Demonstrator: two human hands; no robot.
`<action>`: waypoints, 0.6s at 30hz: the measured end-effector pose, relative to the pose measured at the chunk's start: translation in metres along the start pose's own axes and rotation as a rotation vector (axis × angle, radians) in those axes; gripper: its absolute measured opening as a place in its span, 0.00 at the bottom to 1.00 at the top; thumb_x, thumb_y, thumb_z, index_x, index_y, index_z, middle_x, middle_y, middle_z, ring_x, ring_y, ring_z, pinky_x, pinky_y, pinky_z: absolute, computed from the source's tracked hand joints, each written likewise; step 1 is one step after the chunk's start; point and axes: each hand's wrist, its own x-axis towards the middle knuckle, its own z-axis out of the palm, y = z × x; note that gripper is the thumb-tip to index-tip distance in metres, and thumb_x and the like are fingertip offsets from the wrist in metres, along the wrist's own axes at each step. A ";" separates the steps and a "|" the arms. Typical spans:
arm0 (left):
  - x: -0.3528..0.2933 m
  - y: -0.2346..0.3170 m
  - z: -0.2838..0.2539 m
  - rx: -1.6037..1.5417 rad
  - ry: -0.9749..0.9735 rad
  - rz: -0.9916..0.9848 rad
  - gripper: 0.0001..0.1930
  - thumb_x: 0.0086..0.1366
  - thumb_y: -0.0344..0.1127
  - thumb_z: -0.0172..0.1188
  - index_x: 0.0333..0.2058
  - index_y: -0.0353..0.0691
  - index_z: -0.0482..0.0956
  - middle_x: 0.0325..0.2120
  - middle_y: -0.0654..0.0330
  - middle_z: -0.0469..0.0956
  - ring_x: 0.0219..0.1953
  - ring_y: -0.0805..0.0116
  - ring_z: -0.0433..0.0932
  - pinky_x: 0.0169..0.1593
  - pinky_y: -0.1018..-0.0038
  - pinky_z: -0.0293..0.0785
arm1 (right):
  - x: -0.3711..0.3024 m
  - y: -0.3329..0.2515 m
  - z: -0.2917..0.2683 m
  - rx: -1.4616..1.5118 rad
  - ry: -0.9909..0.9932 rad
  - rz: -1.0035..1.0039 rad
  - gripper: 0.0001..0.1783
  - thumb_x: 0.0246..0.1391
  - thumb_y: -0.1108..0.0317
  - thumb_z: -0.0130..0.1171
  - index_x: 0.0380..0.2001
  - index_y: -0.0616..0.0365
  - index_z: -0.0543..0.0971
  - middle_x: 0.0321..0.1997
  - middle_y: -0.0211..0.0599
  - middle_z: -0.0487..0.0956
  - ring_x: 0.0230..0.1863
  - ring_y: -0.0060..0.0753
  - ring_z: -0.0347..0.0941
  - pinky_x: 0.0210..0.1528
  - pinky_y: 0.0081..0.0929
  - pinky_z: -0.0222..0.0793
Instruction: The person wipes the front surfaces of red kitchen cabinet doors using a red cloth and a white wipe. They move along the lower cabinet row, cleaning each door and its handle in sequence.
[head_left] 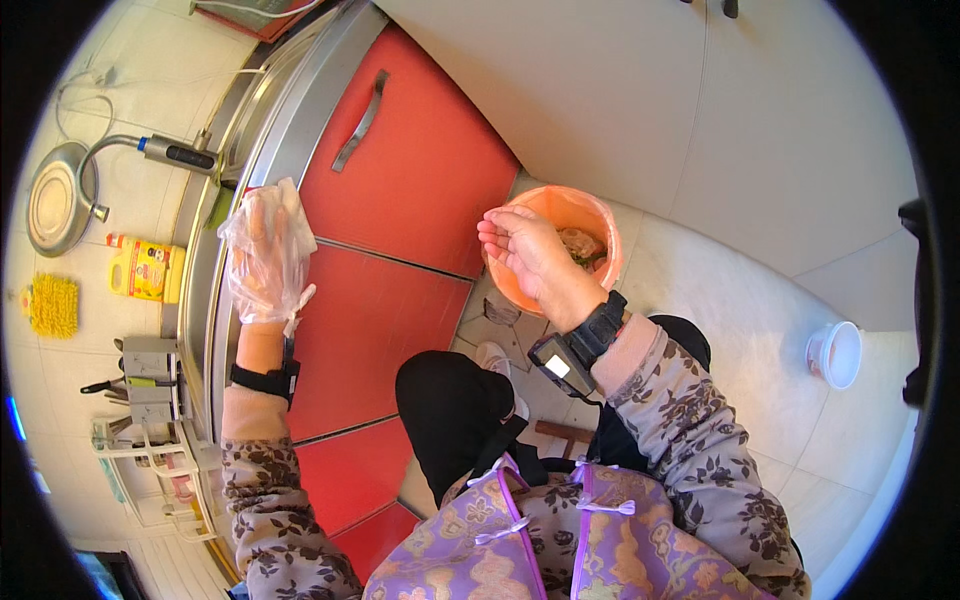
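Big grey doors stand just beyond the bin, and red doors are beside it, to its left. The floor is under the bin and spreads out to its right. The steel surface runs left of the bin, past the red doors.

The bin is round and orange. Well left of it, by the edge of the surface, is the left hand, inside a clear bag. The bag is crumpled and hides the grip, so I cannot tell if it is wide, narrow or holding something. The right hand is bare and over the bin's left side. Its grip is loose, with bent fingers and nothing in it.

Far left of the bin are a yellow jug and a yellow brush. Brown and green bits lie inside the bin.
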 end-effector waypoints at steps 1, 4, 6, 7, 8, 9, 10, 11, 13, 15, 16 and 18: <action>0.010 0.002 0.003 -0.011 -0.021 -0.012 0.41 0.53 0.39 0.64 0.66 0.50 0.59 0.69 0.51 0.47 0.66 0.43 0.59 0.63 0.54 0.63 | 0.000 -0.001 0.001 -0.002 0.001 -0.004 0.04 0.61 0.67 0.54 0.35 0.55 0.75 0.33 0.31 0.78 0.35 0.23 0.73 0.38 0.21 0.71; 0.042 0.011 0.012 -0.052 0.009 -0.009 0.40 0.53 0.38 0.63 0.66 0.50 0.59 0.69 0.51 0.47 0.66 0.45 0.60 0.62 0.54 0.63 | 0.001 -0.005 0.001 -0.001 0.015 0.006 0.04 0.61 0.67 0.54 0.35 0.54 0.75 0.33 0.30 0.78 0.35 0.22 0.73 0.39 0.21 0.71; 0.066 0.018 0.018 -0.083 0.059 0.005 0.40 0.54 0.37 0.63 0.66 0.51 0.59 0.69 0.51 0.48 0.65 0.45 0.60 0.61 0.54 0.63 | 0.002 -0.006 0.000 0.010 0.009 0.006 0.04 0.61 0.67 0.54 0.35 0.54 0.75 0.33 0.30 0.78 0.35 0.22 0.73 0.39 0.21 0.71; 0.079 0.020 0.021 -0.133 0.042 -0.009 0.40 0.57 0.38 0.61 0.68 0.52 0.54 0.69 0.54 0.49 0.65 0.48 0.61 0.60 0.55 0.64 | 0.002 -0.006 -0.001 0.015 0.006 0.005 0.04 0.61 0.67 0.54 0.34 0.54 0.75 0.33 0.30 0.78 0.35 0.22 0.73 0.39 0.21 0.71; 0.088 0.024 0.024 -0.140 -0.133 -0.041 0.37 0.61 0.41 0.56 0.68 0.56 0.53 0.69 0.58 0.49 0.66 0.49 0.58 0.59 0.49 0.64 | 0.003 -0.006 -0.001 0.023 0.011 0.007 0.04 0.61 0.67 0.54 0.34 0.54 0.75 0.33 0.30 0.78 0.35 0.22 0.73 0.39 0.21 0.71; 0.096 0.030 0.027 -0.168 -0.331 -0.086 0.33 0.66 0.44 0.50 0.68 0.59 0.51 0.70 0.61 0.48 0.67 0.49 0.56 0.57 0.44 0.65 | 0.003 -0.005 -0.002 0.028 0.016 0.011 0.04 0.61 0.67 0.54 0.34 0.54 0.75 0.33 0.30 0.78 0.35 0.22 0.73 0.39 0.21 0.71; 0.109 0.032 0.031 -0.427 -0.394 -0.130 0.31 0.68 0.46 0.46 0.68 0.63 0.49 0.70 0.64 0.48 0.68 0.51 0.53 0.55 0.40 0.64 | 0.004 -0.004 -0.003 0.030 0.019 0.024 0.04 0.61 0.67 0.54 0.34 0.53 0.75 0.33 0.29 0.78 0.35 0.22 0.73 0.39 0.21 0.71; 0.120 0.035 0.035 -0.848 -0.435 -0.225 0.30 0.70 0.48 0.41 0.69 0.68 0.46 0.70 0.67 0.48 0.69 0.52 0.51 0.53 0.36 0.64 | 0.005 -0.004 -0.003 0.025 0.015 0.016 0.04 0.61 0.67 0.54 0.35 0.53 0.75 0.33 0.30 0.78 0.35 0.22 0.73 0.39 0.21 0.71; 0.140 0.040 0.042 -1.051 -0.412 -0.262 0.28 0.72 0.50 0.37 0.69 0.71 0.43 0.70 0.69 0.47 0.70 0.53 0.49 0.51 0.32 0.65 | 0.006 -0.004 -0.004 0.023 0.015 0.025 0.05 0.60 0.67 0.54 0.38 0.55 0.75 0.36 0.32 0.78 0.38 0.24 0.73 0.42 0.21 0.71; 0.159 0.045 0.046 -0.650 -0.379 -0.167 0.29 0.72 0.50 0.39 0.70 0.65 0.44 0.70 0.69 0.47 0.70 0.54 0.49 0.55 0.36 0.64 | 0.008 -0.004 -0.003 0.021 0.012 0.031 0.06 0.60 0.68 0.54 0.39 0.56 0.75 0.37 0.33 0.78 0.39 0.24 0.74 0.44 0.22 0.71; 0.169 0.047 0.047 -0.452 -0.358 -0.129 0.30 0.71 0.51 0.39 0.70 0.62 0.45 0.71 0.69 0.47 0.70 0.54 0.49 0.57 0.38 0.64 | 0.009 -0.004 -0.003 0.022 0.011 0.030 0.06 0.61 0.68 0.54 0.39 0.56 0.75 0.38 0.33 0.78 0.40 0.24 0.74 0.44 0.22 0.71; 0.193 0.049 0.050 0.293 -0.319 0.032 0.31 0.71 0.51 0.41 0.70 0.56 0.48 0.70 0.68 0.47 0.70 0.54 0.50 0.61 0.43 0.63 | 0.010 -0.006 0.000 0.028 0.011 0.027 0.06 0.61 0.67 0.54 0.39 0.56 0.75 0.38 0.33 0.78 0.40 0.24 0.73 0.44 0.22 0.71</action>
